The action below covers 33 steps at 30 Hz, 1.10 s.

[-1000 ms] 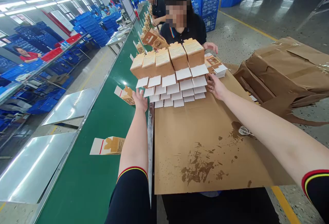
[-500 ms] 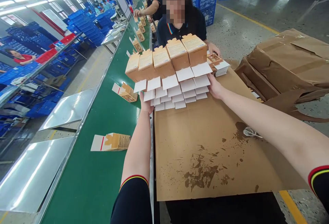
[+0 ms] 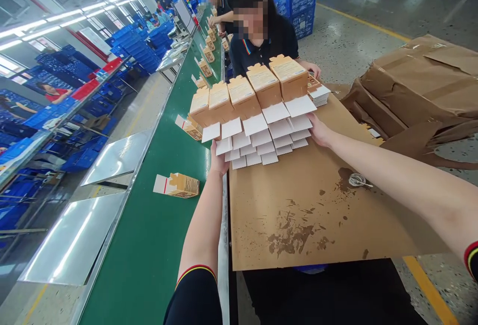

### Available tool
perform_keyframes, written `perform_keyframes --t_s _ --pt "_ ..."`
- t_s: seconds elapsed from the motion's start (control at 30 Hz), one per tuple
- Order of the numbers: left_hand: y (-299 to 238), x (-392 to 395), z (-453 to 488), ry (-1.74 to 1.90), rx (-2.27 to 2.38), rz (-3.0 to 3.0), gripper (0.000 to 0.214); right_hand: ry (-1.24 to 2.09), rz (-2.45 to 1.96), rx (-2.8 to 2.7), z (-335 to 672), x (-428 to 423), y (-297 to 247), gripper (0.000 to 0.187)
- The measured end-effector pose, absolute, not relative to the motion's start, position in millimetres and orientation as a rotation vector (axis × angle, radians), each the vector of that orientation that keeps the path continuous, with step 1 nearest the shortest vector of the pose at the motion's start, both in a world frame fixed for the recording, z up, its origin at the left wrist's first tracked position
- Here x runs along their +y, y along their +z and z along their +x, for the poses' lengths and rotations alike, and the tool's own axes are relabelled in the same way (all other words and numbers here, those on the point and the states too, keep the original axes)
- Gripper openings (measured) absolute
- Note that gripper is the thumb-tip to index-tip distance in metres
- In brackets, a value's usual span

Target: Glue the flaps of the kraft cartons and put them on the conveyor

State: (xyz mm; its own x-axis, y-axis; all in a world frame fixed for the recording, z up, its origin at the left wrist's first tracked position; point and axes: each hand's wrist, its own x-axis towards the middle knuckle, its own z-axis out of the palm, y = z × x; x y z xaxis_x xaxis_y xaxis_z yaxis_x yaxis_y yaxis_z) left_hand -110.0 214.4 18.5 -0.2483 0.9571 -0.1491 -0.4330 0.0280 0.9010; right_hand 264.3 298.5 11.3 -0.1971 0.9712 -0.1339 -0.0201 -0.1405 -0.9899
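Observation:
A stack of tan cartons (image 3: pixel 239 97) with white open flaps (image 3: pixel 261 138) facing me sits in several layers at the far part of the brown cardboard sheet (image 3: pixel 291 190). My left hand (image 3: pixel 218 158) is closed against the stack's lower left side, beside the green belt. On the opposite side, my right hand (image 3: pixel 317 130) presses the lower right edge. The fingertips of both hands are partly hidden by the cartons. Left of my left forearm, a single carton (image 3: pixel 184 185) lies on the belt with its white flap out.
The green conveyor belt (image 3: pixel 123 260) runs along my left, bearing more cartons (image 3: pixel 205 67). A co-worker (image 3: pixel 261 46) sits behind the stack, near flat cartons (image 3: pixel 319 95). A coil of white cord (image 3: pixel 358 179) lies on the stained cardboard. Brown-wrapped bundles (image 3: pixel 414 96) stand at right.
The stack, between both my hands, has shifted slightly towards me over the cardboard. Cartons on the belt have moved farther away. The camera view has also shifted a little.

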Motion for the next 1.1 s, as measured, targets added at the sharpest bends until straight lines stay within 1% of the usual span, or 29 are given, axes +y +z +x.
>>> perform_keyframes --t_s 0.2,0.33,0.43,0.53,0.77,0.97,1.1 --pt "4.6 174.9 -106.6 1.563 1.121 0.663 0.058 1.497 -1.145 -1.254 268.2 264.3 13.5 0.077" --pt "-5.9 145.8 -105.3 1.565 1.136 0.661 0.058 1.508 -1.143 -1.263 274.6 239.1 11.5 0.081" --pt "-8.7 127.1 -105.5 1.554 1.145 0.66 0.059 1.491 -1.141 -1.264 278.5 221.4 11.2 0.079" --pt "-4.6 114.5 -106.8 1.554 1.179 0.648 0.058 1.491 -1.117 -1.267 278.1 206.8 12.8 0.077" --pt "15.9 86.3 -105.2 1.53 1.168 0.708 0.055 1.558 -1.075 -1.274 270.8 183.5 11.9 0.08" --pt "25.9 59.1 -98.4 1.539 1.192 0.736 0.053 1.574 -1.046 -1.289 271.5 164.2 7.3 0.087" --pt "27.1 51.9 -98.1 1.552 1.224 0.739 0.054 1.532 -1.03 -1.307 272.8 153.7 7.6 0.084"
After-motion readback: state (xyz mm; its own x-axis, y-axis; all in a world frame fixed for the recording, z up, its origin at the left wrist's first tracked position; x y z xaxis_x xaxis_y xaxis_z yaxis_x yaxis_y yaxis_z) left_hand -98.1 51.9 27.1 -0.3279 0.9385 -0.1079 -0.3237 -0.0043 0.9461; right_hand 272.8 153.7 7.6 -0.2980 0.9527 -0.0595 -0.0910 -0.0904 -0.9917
